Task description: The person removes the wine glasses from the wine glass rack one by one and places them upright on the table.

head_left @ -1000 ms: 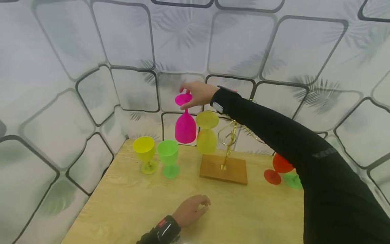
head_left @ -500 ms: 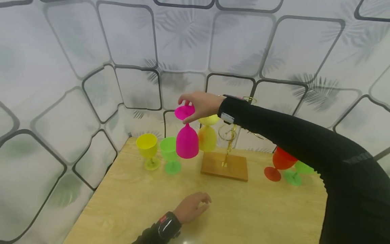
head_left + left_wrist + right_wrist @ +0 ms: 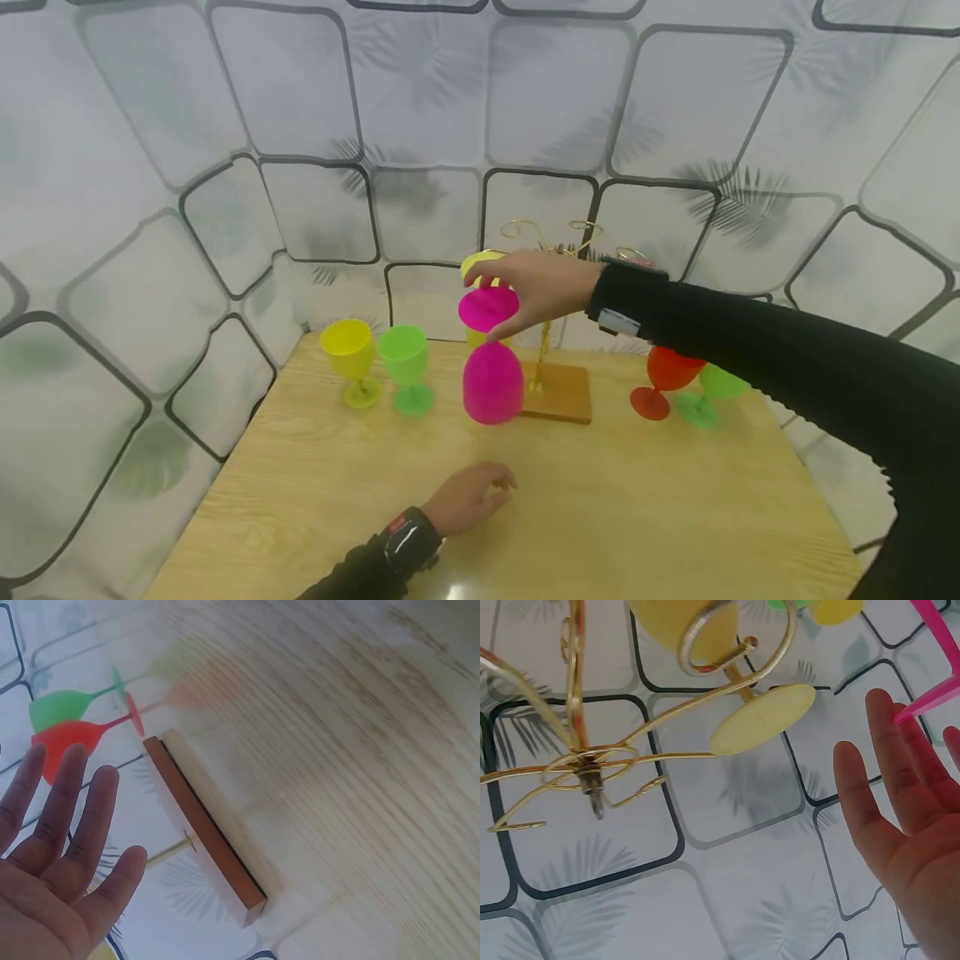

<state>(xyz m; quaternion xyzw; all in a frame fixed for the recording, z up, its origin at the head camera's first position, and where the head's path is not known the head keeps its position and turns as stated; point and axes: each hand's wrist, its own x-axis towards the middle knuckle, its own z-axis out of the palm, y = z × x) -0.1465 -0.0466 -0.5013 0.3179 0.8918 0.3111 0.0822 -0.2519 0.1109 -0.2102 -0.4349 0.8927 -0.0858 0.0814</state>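
Observation:
An upside-down magenta goblet (image 3: 492, 385) hangs from my right hand (image 3: 551, 287), which grips it near its foot, thumb by the stem. It is off the table, in front of a gold stand (image 3: 542, 354) with a wooden base (image 3: 564, 398). Only the goblet's pink foot and stem (image 3: 934, 699) show at the right wrist view's edge. A yellow goblet (image 3: 761, 724) hangs inverted on the stand; in the head view my hand and the magenta goblet partly cover it. My left hand (image 3: 467, 498) stays low over the table front, holding nothing, its fingers relaxed (image 3: 97, 817).
On the left of the table (image 3: 645, 508) stand a yellow goblet (image 3: 348, 350) and a green goblet (image 3: 405, 354). A red goblet (image 3: 670, 369) and another green goblet (image 3: 722, 383) are at the right, partly behind my right sleeve. A patterned wall covering backs the table.
My right hand has lowered the magenta goblet and brought it rightward, from beside the hanging yellow goblet to in front of it. My left hand has barely moved. The head view has shifted slightly.

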